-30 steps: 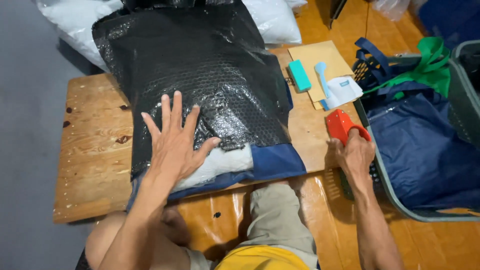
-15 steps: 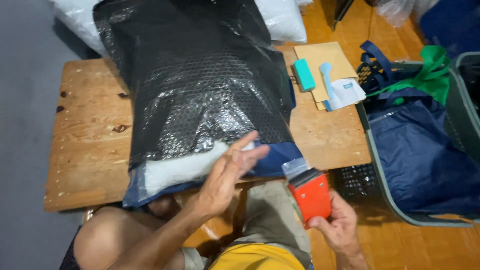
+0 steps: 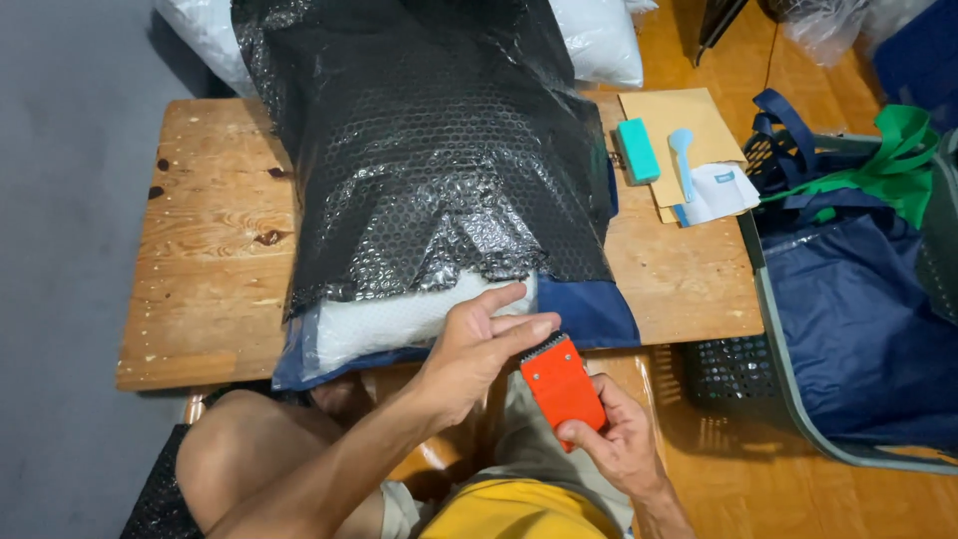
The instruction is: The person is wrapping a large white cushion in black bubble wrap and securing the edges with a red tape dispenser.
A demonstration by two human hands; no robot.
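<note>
The right hand [image 3: 624,444] grasps the red tape dispenser [image 3: 561,387], toothed edge at 11 o'clock, where the released left hand [image 3: 479,344] fingers it beside the bubble-wrapped bundle [image 3: 429,160].

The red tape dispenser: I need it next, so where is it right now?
In the head view, the red tape dispenser is low and centre, held in the right hand, below the wooden table's near edge, with the left hand at its toothed end.
</note>
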